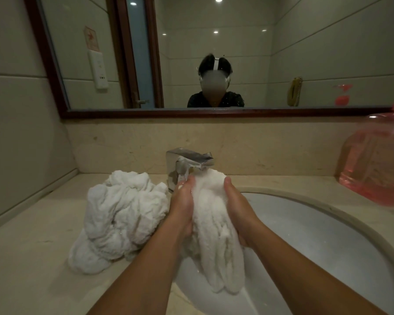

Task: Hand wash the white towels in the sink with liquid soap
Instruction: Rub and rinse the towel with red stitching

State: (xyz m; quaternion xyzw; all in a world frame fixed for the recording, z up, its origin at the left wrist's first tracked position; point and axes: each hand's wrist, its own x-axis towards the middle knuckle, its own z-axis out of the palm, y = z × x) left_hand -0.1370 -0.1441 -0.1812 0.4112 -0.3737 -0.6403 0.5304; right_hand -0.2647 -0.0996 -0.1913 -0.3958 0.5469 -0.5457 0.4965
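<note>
A wet white towel [214, 223] hangs bunched between my two hands over the white sink [316, 242], its upper end right under the chrome faucet [187, 162]. My left hand [183, 205] grips the towel's left side. My right hand [237, 208] grips its right side, thumb on top. A second heap of white towels [123, 214] lies on the counter to the left of the sink. A large clear jug of pink liquid soap [375, 160] stands on the counter at the right.
The beige stone counter [32, 258] runs around the sink, with a tiled wall close on the left. A wood-framed mirror [214, 53] hangs above the backsplash and reflects a person in dark clothes.
</note>
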